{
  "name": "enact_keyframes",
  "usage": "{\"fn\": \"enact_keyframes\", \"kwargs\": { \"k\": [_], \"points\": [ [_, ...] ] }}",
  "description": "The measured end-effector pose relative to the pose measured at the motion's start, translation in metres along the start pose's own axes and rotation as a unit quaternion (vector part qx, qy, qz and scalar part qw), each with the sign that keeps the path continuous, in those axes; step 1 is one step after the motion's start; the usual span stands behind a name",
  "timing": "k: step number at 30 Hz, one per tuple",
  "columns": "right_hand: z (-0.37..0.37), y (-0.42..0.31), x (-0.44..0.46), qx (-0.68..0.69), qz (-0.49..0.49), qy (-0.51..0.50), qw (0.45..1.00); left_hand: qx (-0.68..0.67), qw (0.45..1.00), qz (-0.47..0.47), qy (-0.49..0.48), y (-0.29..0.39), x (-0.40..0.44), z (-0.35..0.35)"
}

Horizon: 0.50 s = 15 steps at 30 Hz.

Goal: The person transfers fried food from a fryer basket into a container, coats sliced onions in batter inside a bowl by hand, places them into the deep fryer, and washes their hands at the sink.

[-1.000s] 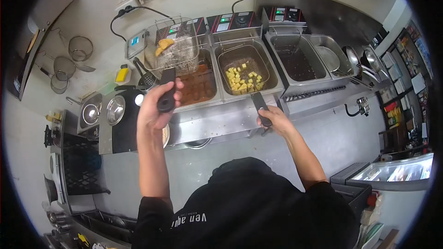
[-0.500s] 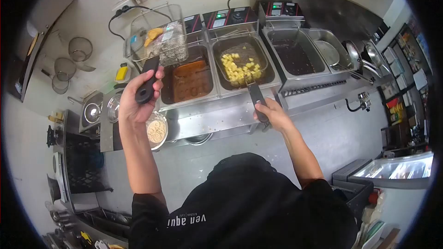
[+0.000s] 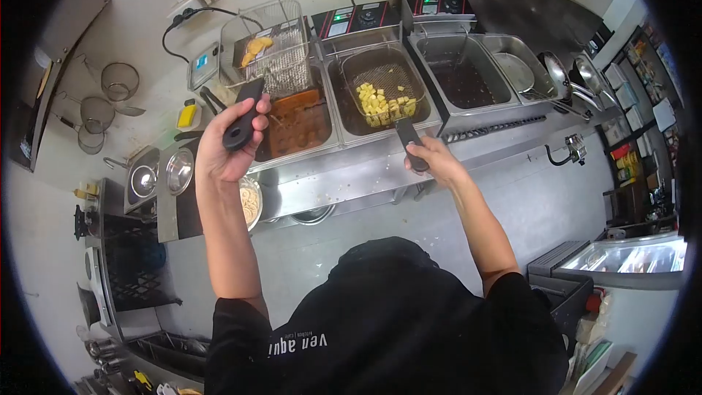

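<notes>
My left hand (image 3: 232,139) is wrapped round the black handle of a raised wire fryer basket (image 3: 285,58). Golden fried pieces (image 3: 257,50) lie in that basket, which hangs over the left fryer vat of reddish-brown oil (image 3: 296,128). With fingers closed, my right hand (image 3: 433,159) holds the black handle of a second fryer basket (image 3: 373,69). Pale yellow cubes (image 3: 379,106) are gathered at the near end of this basket, inside the middle vat (image 3: 428,123).
A third vat (image 3: 464,80) with dark oil stands to the right, beside pans (image 3: 557,77). A bowl of pale food (image 3: 250,203) sits near my left forearm. Strainers (image 3: 119,82) hang on the left wall. A yellow object (image 3: 187,115) lies behind my left hand.
The left basket swung left, then came back a little to the right over its vat. In the right basket, the cubes have shifted and bunched closer together.
</notes>
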State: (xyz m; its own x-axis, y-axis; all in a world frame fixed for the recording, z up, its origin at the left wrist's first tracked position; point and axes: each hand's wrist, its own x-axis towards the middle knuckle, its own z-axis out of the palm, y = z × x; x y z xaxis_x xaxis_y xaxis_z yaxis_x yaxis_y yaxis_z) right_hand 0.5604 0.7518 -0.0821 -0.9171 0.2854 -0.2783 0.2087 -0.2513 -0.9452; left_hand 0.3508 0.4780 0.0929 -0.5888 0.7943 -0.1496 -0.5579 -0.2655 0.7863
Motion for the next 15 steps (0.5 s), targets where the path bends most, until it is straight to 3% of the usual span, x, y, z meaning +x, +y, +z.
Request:
{"fn": "enact_keyframes", "kwargs": {
  "k": [7, 11, 13, 15],
  "points": [
    [-0.004, 0.023, 0.040, 0.145, 0.008, 0.003, 0.989, -0.005, 0.999, -0.026, 0.023, -0.016, 0.008, -0.018],
    [0.002, 0.015, 0.019, 0.128, 0.027, 0.007, 0.991, 0.000, 0.999, -0.026, 0.024, -0.018, 0.005, -0.028],
    [0.004, 0.007, 0.010, 0.147, 0.053, 0.071, 0.985, -0.002, 0.999, -0.028, 0.043, -0.015, 0.008, -0.032],
    [-0.008, 0.019, 0.037, 0.119, 0.040, 0.006, 0.992, 0.007, 0.997, -0.036, 0.062, -0.020, 0.010, -0.032]
  ]
}}
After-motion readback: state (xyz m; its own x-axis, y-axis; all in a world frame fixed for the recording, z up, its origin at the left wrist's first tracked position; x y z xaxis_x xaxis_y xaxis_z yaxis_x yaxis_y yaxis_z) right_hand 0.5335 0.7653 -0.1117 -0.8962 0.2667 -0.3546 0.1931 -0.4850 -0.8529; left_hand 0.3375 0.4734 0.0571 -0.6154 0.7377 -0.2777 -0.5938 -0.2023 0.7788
